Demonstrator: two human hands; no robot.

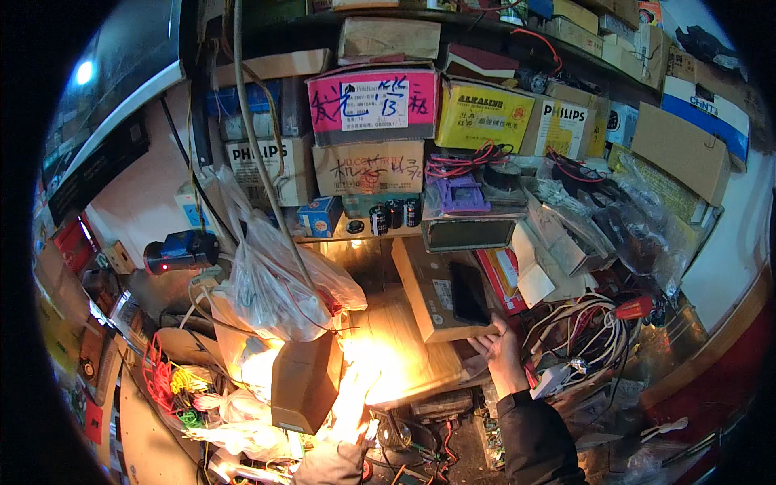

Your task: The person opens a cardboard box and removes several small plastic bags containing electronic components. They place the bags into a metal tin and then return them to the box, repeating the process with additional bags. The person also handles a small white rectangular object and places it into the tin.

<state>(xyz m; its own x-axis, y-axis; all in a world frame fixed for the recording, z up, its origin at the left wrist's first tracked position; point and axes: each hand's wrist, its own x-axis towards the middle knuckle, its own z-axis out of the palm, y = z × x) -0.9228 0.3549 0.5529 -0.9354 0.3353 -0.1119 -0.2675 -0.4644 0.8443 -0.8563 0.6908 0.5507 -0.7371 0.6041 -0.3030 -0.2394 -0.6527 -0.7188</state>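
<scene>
A flat brown cardboard box (420, 295) sits on the bench right of the middle, with a black smartphone (469, 295) lying on top of it. My right hand (503, 356) is closed on the box's near right corner, the thumb at the top edge by the phone and the fingers lower on the side. My left hand (352, 416) reaches up from the lower edge into strong lamp glare, next to a brown lampshade-like box (305, 384). Its fingers are washed out by the light, so what it touches cannot be made out.
Tangled white cables (586, 323) lie to the right, coloured wires (174, 384) to the left. A clear plastic bag (279, 275) hangs at centre left. Stacked cartons (380, 166) and black capacitors (394, 216) line the back shelf. Circuit boards (491, 436) lie near the front.
</scene>
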